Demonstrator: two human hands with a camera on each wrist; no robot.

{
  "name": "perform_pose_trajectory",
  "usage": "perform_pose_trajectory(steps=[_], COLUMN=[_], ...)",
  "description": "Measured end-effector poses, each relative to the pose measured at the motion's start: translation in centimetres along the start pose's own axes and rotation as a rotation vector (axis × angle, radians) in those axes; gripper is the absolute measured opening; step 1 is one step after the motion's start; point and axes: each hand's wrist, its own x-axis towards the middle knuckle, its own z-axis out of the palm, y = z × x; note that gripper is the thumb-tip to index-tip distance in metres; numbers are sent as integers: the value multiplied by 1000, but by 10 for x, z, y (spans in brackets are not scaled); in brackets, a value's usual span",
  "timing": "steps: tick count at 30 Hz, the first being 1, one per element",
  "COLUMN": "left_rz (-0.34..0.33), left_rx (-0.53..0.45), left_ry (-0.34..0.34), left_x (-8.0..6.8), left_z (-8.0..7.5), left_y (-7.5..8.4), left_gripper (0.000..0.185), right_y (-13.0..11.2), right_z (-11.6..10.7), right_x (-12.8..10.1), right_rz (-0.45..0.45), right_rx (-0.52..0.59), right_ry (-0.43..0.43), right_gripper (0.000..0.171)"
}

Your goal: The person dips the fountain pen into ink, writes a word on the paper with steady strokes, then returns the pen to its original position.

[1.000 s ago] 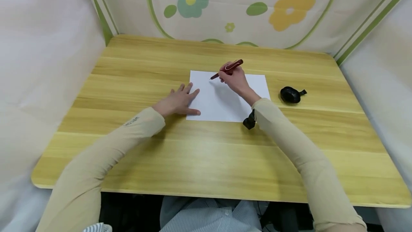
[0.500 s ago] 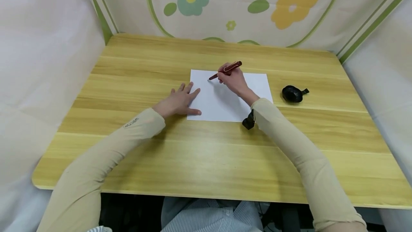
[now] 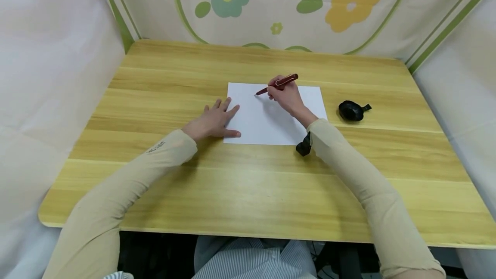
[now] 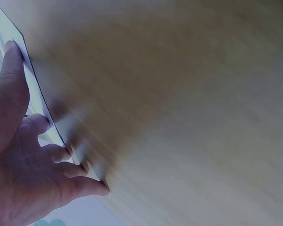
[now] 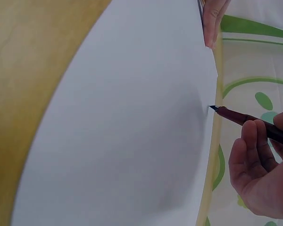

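A sheet of white paper (image 3: 267, 119) lies on the wooden table. My left hand (image 3: 215, 120) rests with spread fingers over its left edge, thumb and some fingertips on the sheet. In the left wrist view the fingers (image 4: 87, 186) reach along the paper's edge (image 4: 35, 80). With my right hand (image 3: 286, 94) I hold a dark red fountain pen (image 3: 286, 80) between thumb and fingers. Its dark pointed nib (image 5: 213, 108) meets the paper near the far edge, where a faint short line shows in the head view. The pen slants up to the right.
A round black object with a short tab (image 3: 351, 111) sits on the table (image 3: 248, 193) right of the paper. A black device (image 3: 304, 144) is worn at my right wrist. A white flowered curtain (image 3: 271, 7) borders the table's far side.
The pen tip first shifted slightly left, then my right hand moved right with the pen. A faint line now shows left of the nib. My left hand stays put.
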Motion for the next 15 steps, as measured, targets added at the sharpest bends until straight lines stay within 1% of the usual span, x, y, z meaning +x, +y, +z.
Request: perform_pose_trajectory(steps=[6,15], left_rz=[3,6], left_rx=[-7,5], left_ry=[9,-6], left_x=[-2,-3], left_z=[0,0], left_y=[-2,-4], left_gripper=[92,91], right_y=[1,5], right_z=[-3,-9], right_x=[-1,-4], right_rz=[17,54], right_rx=[15,5], right_ry=[9,9], right_gripper=[13,18])
